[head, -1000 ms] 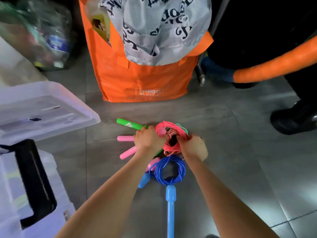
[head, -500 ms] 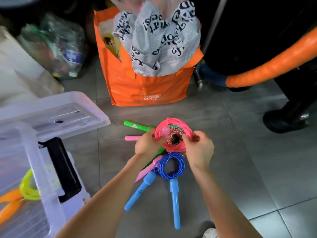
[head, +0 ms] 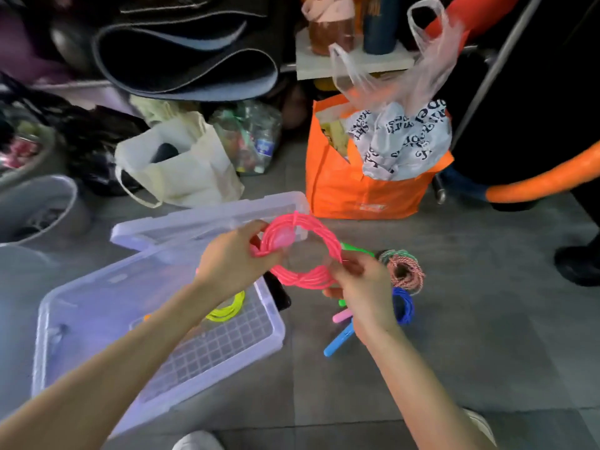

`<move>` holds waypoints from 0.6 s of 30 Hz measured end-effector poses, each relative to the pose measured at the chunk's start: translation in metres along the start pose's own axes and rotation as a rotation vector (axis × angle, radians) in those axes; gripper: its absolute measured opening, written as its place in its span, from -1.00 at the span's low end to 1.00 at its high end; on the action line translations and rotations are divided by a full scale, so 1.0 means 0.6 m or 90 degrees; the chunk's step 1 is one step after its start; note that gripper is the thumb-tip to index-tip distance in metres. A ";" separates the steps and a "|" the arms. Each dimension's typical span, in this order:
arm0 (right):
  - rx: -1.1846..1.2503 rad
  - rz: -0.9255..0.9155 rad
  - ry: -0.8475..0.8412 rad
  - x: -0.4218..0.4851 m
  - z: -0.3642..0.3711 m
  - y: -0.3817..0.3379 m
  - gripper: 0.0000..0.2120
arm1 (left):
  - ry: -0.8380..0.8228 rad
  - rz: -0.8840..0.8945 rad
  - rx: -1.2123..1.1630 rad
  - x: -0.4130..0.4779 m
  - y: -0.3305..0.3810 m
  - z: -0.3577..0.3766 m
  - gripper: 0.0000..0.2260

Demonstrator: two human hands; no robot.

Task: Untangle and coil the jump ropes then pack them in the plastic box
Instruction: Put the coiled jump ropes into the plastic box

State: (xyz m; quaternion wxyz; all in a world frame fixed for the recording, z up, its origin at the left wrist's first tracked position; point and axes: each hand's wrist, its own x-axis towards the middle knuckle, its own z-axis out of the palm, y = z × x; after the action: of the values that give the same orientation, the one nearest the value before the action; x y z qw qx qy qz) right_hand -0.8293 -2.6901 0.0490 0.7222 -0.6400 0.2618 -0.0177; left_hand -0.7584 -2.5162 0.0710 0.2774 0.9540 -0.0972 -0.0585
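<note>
Gripping the pink coil (head: 300,251) from both sides, left hand (head: 233,258) and right hand (head: 360,287) hold it; plastic box (head: 272,315) lies lower left, nearer the left.

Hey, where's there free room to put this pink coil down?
The box bottom is bare on the near side of the yellow coil. The floor right of the blue coil is bare too. It is crowded around the right hand, where the other ropes lie.
</note>
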 end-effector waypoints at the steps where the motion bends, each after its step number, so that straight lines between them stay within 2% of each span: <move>1: -0.010 -0.012 -0.020 -0.008 0.031 0.017 -0.86 | 0.006 -0.024 0.009 -0.017 -0.032 -0.012 -0.55; 5: -0.166 -0.060 -0.101 -0.020 0.144 0.098 -0.69 | -0.014 -0.099 -0.002 -0.069 -0.162 -0.018 -0.61; 9: -0.459 -0.061 -0.158 0.014 0.228 0.164 -0.82 | -0.027 -0.142 0.005 -0.082 -0.285 0.025 -0.53; 12: -0.687 -0.012 -0.185 0.056 0.282 0.198 -0.74 | -0.083 -0.160 0.014 -0.067 -0.357 0.081 -0.50; 14: -0.750 0.027 -0.220 0.082 0.306 0.216 -0.73 | -0.137 -0.174 0.027 -0.052 -0.394 0.119 -0.47; 16: -0.764 0.060 -0.261 0.104 0.322 0.243 -0.75 | -0.173 -0.206 -0.016 -0.041 -0.424 0.153 -0.46; 18: -0.789 0.078 -0.258 0.122 0.335 0.275 -0.74 | -0.190 -0.242 -0.064 -0.034 -0.451 0.183 -0.42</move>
State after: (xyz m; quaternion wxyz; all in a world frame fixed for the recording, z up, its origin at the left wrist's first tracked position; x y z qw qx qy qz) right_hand -0.7364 -2.5027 -0.1222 0.2542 -0.9123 0.1183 0.2986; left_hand -0.7547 -2.3446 -0.1662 0.2912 0.9210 0.0468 -0.2547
